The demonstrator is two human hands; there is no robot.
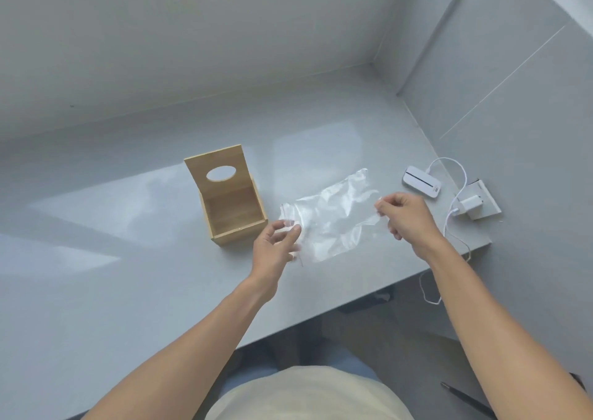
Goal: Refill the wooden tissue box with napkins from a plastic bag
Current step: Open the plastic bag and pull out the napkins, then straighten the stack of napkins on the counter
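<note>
A wooden tissue box (239, 219) stands on the grey counter (128, 259) with its lid (218, 168), which has an oval hole, tipped up at the back. The box's inside looks bare. To its right a clear plastic zip bag (333, 217) is stretched flat just above the counter between both hands. My left hand (276, 246) pinches the bag's left end, where a thin red zip line runs. My right hand (406, 217) pinches the bag's right end. No napkins show inside the bag or anywhere else.
A white flat device (422, 180) with a cable lies at the far right, beside a white charger plugged into a socket (475, 206). Walls close the counter at the back and right. The counter's front edge runs diagonally near my body.
</note>
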